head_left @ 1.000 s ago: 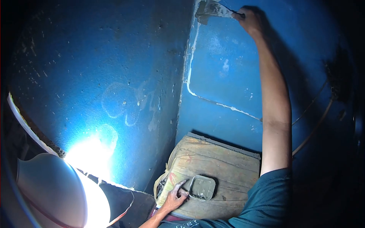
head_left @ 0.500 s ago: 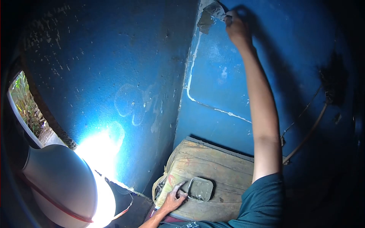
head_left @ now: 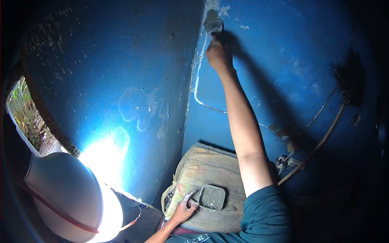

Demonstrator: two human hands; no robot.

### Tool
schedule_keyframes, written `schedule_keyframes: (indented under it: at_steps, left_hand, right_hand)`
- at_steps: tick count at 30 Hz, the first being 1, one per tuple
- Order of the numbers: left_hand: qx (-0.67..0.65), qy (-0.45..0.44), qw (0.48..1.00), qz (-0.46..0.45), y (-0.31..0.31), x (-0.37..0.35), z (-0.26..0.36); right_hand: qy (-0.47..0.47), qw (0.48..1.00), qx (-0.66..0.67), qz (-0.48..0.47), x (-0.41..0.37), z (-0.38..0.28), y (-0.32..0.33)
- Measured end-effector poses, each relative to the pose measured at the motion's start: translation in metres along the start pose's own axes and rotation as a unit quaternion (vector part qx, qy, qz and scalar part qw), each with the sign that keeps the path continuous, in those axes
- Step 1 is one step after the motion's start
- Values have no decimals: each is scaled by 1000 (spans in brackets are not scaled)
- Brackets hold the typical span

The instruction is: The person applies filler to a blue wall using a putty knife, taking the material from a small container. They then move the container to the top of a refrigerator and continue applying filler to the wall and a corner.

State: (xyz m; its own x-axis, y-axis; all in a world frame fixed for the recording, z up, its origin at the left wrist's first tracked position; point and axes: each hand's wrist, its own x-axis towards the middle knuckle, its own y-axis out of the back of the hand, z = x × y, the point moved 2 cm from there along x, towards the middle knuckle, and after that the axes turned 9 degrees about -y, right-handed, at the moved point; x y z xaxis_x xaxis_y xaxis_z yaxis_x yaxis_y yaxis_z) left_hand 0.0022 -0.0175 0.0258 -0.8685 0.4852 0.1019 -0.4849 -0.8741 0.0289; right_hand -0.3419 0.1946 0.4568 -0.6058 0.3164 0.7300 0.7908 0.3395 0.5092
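High on the blue wall [head_left: 259, 73], near the corner, my right hand [head_left: 219, 52] is closed around a putty knife [head_left: 214, 28], its blade at a patch of grey filler. A pale filler line [head_left: 197, 81] runs down the wall below it. My left hand [head_left: 186, 208] rests with fingers apart on a stained, cloth-like padded surface [head_left: 225, 170]. Beside its fingertips sits a square container [head_left: 212, 197] with grey paste inside.
A bright lamp [head_left: 105, 158] glares at the lower left, behind a large rounded metallic object [head_left: 67, 194]. An opening [head_left: 30, 115] at the far left shows plants. A cable [head_left: 324, 139] and a loose socket with wires [head_left: 285, 162] are at the right.
My right hand has moved left and down with the putty knife, nearer the corner. The wall socket and wires, earlier behind my arm, now show. My left hand stays beside the container.
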Motion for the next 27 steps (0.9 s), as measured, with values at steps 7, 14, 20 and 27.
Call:
schedule_keyframes:
  at_steps: [7,14,20,27]
  left_hand:
    - [-9,-23,1000,1,2,1,5]
    - [17,-25,1000,3,3,1,11]
    - [26,-10,1000,0,5,0,18]
    - [-10,-16,1000,-2,2,-2,1]
  right_hand:
    - [-29,995,-54,-78,-47,-17,40]
    - [-26,999,-43,15,11,-37,57]
    - [17,994,-110,7,11,1,35]
    - [6,958,-279,-68,-18,-10,103]
